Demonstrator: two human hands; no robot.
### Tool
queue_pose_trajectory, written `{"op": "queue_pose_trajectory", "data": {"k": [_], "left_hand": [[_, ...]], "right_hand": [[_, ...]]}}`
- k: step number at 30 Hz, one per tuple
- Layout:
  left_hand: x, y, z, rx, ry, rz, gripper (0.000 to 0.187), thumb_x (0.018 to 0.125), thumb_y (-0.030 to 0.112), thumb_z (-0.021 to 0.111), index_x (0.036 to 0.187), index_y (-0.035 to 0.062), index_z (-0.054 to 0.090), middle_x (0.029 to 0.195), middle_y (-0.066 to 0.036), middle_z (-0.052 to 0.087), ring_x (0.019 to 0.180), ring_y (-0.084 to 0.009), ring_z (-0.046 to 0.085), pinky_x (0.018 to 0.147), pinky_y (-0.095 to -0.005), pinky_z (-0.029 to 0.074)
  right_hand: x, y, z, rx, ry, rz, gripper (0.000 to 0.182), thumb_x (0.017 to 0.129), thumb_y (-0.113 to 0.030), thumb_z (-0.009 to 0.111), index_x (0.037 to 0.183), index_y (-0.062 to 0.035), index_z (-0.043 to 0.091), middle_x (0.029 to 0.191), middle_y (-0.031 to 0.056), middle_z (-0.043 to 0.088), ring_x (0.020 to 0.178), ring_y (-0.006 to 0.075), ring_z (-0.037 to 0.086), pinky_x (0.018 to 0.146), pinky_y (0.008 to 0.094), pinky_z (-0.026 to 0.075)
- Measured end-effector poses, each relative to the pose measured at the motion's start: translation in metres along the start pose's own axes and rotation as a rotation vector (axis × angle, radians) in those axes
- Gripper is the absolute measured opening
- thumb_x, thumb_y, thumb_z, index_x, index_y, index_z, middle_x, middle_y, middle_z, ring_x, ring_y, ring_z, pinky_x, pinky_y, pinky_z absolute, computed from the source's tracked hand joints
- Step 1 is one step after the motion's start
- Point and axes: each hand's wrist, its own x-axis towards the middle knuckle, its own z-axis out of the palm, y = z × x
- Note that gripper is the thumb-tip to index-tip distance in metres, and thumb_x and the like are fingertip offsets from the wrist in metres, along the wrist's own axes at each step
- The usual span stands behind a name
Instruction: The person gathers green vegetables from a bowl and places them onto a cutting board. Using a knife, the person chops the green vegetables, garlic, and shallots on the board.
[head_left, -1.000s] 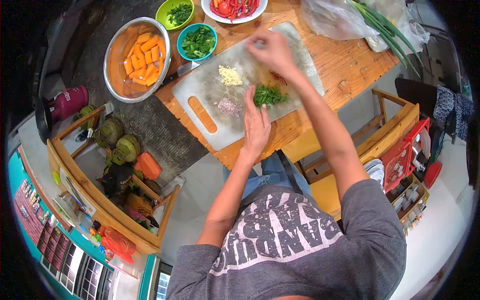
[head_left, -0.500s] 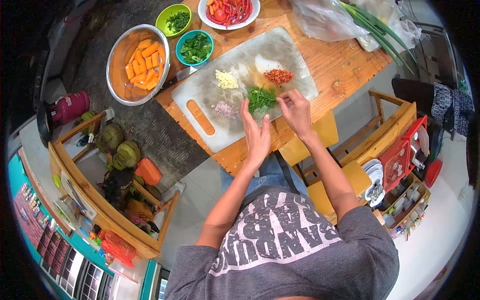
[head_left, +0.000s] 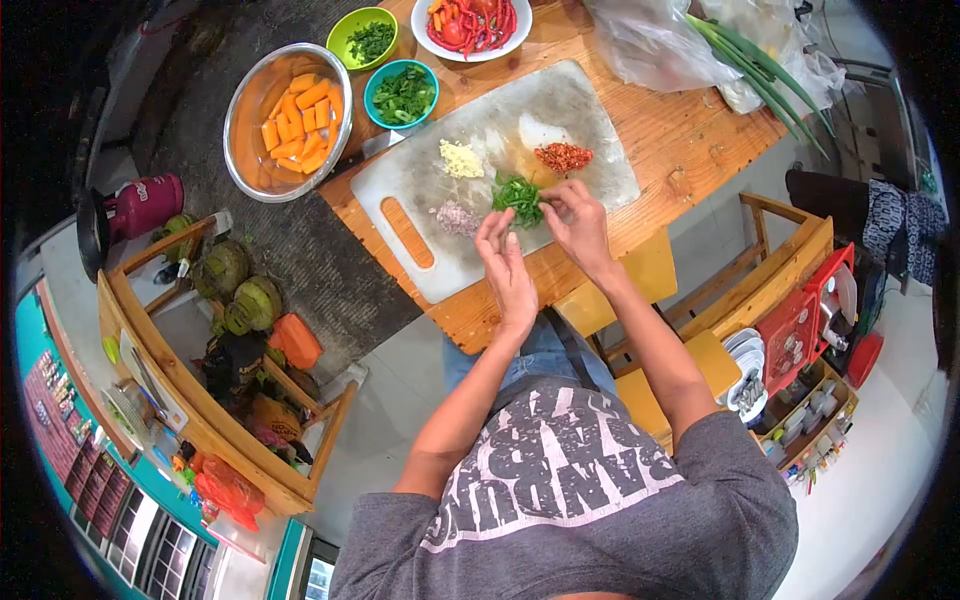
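A white cutting board (head_left: 400,185) lies on the wooden table. On it sits a pile of chopped green leaves (head_left: 516,196) near the front edge. My left hand (head_left: 508,275) is at the left lower side of this pile, fingers curled and apart, nothing visible in it. My right hand (head_left: 577,225) touches the pile's right side, thumb and fingertips pinched at the greens. Chopped red chili (head_left: 563,156) lies behind my right hand. Minced garlic (head_left: 461,159) and chopped shallot (head_left: 456,219) are left of the greens.
A steel bowl of orange pieces (head_left: 232,150), a knife (head_left: 372,150), a teal bowl (head_left: 434,88), a lime bowl (head_left: 335,38) and a white plate of red chilies (head_left: 522,38) surround the board's left and far sides. Plastic bags (head_left: 660,50) and long green onions (head_left: 762,72) lie at right.
The board and bowls have shifted slightly to the right in view. My left fingers have curled more, and my right fingertips are now closer against the greens.
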Motion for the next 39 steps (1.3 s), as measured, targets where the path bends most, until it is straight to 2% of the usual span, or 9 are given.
{"op": "queue_pose_trajectory", "data": {"k": [6, 12, 15, 21, 27, 30, 33, 36, 39], "left_hand": [[0.003, -0.008, 0.003, -0.063, 0.054, 0.016, 0.042, 0.091, -0.008, 0.057, 0.129, 0.0015, 0.042, 0.108, -0.010, 0.056, 0.099, -0.0155, 0.062, 0.079, -0.0249, 0.050], [0.004, -0.011, 0.002, 0.138, 0.039, 0.009, 0.028, 0.084, -0.006, 0.067, 0.109, 0.0003, 0.054, 0.095, -0.005, 0.059, 0.087, -0.0117, 0.059, 0.081, -0.0261, 0.050], [0.001, -0.027, -0.004, 0.229, 0.003, 0.097, 0.026, 0.083, -0.007, 0.067, 0.105, 0.0001, 0.055, 0.100, -0.006, 0.058, 0.089, -0.0132, 0.059, 0.080, -0.0260, 0.050], [0.001, -0.013, -0.008, 0.403, 0.012, 0.158, 0.020, 0.090, -0.005, 0.056, 0.109, -0.0018, 0.051, 0.107, -0.008, 0.051, 0.097, -0.0196, 0.060, 0.081, -0.0284, 0.050], [0.002, -0.038, -0.006, 0.169, 0.118, 0.184, 0.038, 0.086, -0.013, 0.039, 0.122, -0.0001, 0.037, 0.119, -0.012, 0.039, 0.107, -0.0263, 0.058, 0.084, -0.0334, 0.054], [0.002, -0.035, -0.007, 0.237, 0.099, 0.235, 0.037, 0.087, -0.015, 0.044, 0.120, -0.0008, 0.037, 0.123, -0.012, 0.035, 0.106, -0.0276, 0.060, 0.083, -0.0325, 0.055], [0.003, -0.013, -0.003, 0.107, 0.108, 0.085, 0.038, 0.087, -0.015, 0.049, 0.121, -0.0003, 0.036, 0.122, -0.011, 0.037, 0.107, -0.0272, 0.061, 0.080, -0.0300, 0.056], [0.008, 0.001, -0.003, 0.019, 0.074, -0.043, 0.035, 0.090, -0.010, 0.052, 0.120, 0.0002, 0.037, 0.119, -0.011, 0.042, 0.109, -0.0278, 0.061, 0.082, -0.0310, 0.056], [0.010, -0.007, -0.006, 0.038, 0.078, -0.003, 0.032, 0.090, -0.010, 0.046, 0.121, -0.0007, 0.039, 0.115, -0.014, 0.050, 0.108, -0.0240, 0.062, 0.087, -0.0341, 0.053]], "right_hand": [[0.043, -0.011, 0.012, -0.139, -0.178, -0.247, 0.017, 0.080, -0.002, 0.066, 0.097, 0.0001, 0.068, 0.093, 0.0146, 0.060, 0.089, 0.0314, 0.059, 0.079, 0.0400, 0.048], [0.053, -0.003, 0.031, -0.215, -0.269, -0.415, 0.013, 0.081, -0.010, 0.066, 0.090, -0.0021, 0.069, 0.088, 0.0126, 0.060, 0.089, 0.0317, 0.057, 0.082, 0.0412, 0.045], [0.048, 0.000, 0.012, -0.264, -0.467, -0.417, 0.011, 0.080, -0.010, 0.067, 0.087, -0.0026, 0.069, 0.087, 0.0100, 0.062, 0.088, 0.0300, 0.057, 0.079, 0.0398, 0.045], [0.050, -0.006, 0.014, -0.200, -0.277, -0.449, 0.009, 0.077, -0.013, 0.070, 0.083, -0.0053, 0.070, 0.088, 0.0076, 0.062, 0.088, 0.0270, 0.057, 0.079, 0.0385, 0.043], [0.053, -0.003, 0.024, -0.293, -0.485, -0.568, 0.012, 0.078, -0.014, 0.070, 0.087, -0.0057, 0.070, 0.094, 0.0069, 0.063, 0.094, 0.0263, 0.056, 0.084, 0.0374, 0.041], [0.050, -0.003, 0.015, -0.244, -0.486, -0.606, 0.010, 0.076, -0.011, 0.072, 0.085, -0.0054, 0.069, 0.092, 0.0067, 0.062, 0.095, 0.0260, 0.056, 0.084, 0.0375, 0.042], [0.046, -0.017, -0.012, -0.162, -0.261, -0.475, 0.010, 0.076, -0.010, 0.071, 0.083, -0.0044, 0.067, 0.088, 0.0086, 0.061, 0.091, 0.0290, 0.058, 0.079, 0.0395, 0.046], [0.006, -0.014, -0.027, -0.044, -0.249, -0.161, 0.011, 0.078, -0.007, 0.071, 0.086, -0.0034, 0.064, 0.087, 0.0121, 0.060, 0.080, 0.0332, 0.059, 0.069, 0.0407, 0.049], [-0.056, 0.013, -0.020, -0.111, -0.389, -0.107, 0.016, 0.079, -0.006, 0.073, 0.092, -0.0033, 0.065, 0.082, 0.0119, 0.057, 0.075, 0.0312, 0.061, 0.064, 0.0384, 0.050]]}}
